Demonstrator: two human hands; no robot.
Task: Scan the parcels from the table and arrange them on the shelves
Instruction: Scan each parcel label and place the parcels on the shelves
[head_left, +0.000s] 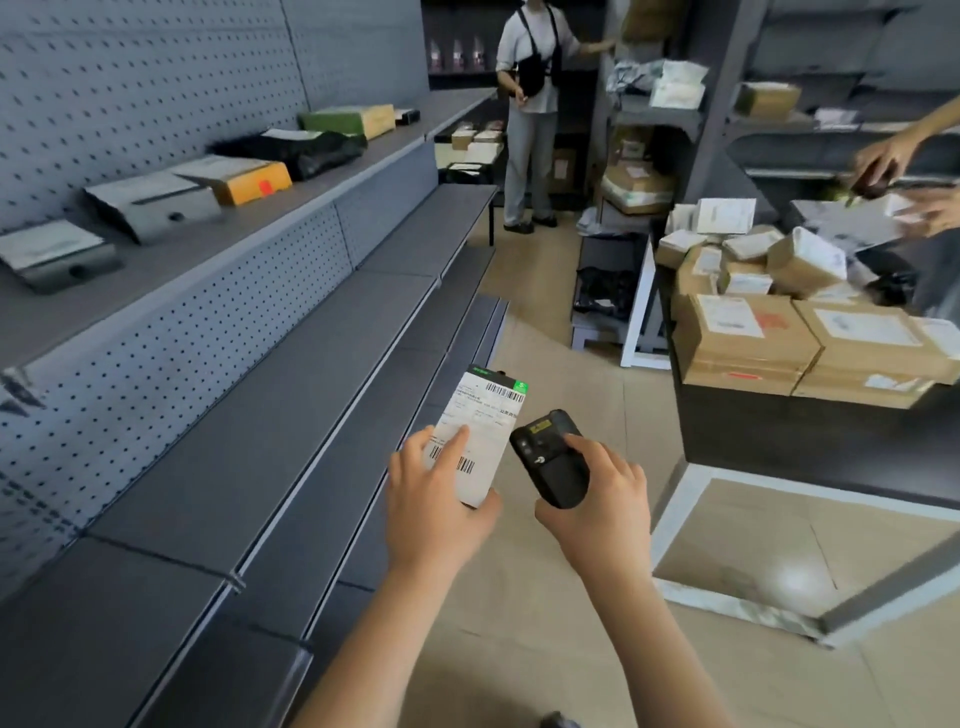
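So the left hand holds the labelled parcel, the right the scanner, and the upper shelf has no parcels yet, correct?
No: the head view shows several parcels on the upper shelf. The left hand holds the labelled parcel, the right hand the scanner.

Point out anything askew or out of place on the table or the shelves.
The small cardboard boxes on the table are heaped loosely, several tilted on the large boxes beneath. The parcels on the top shelf lie flat in a row; nothing there stands out.
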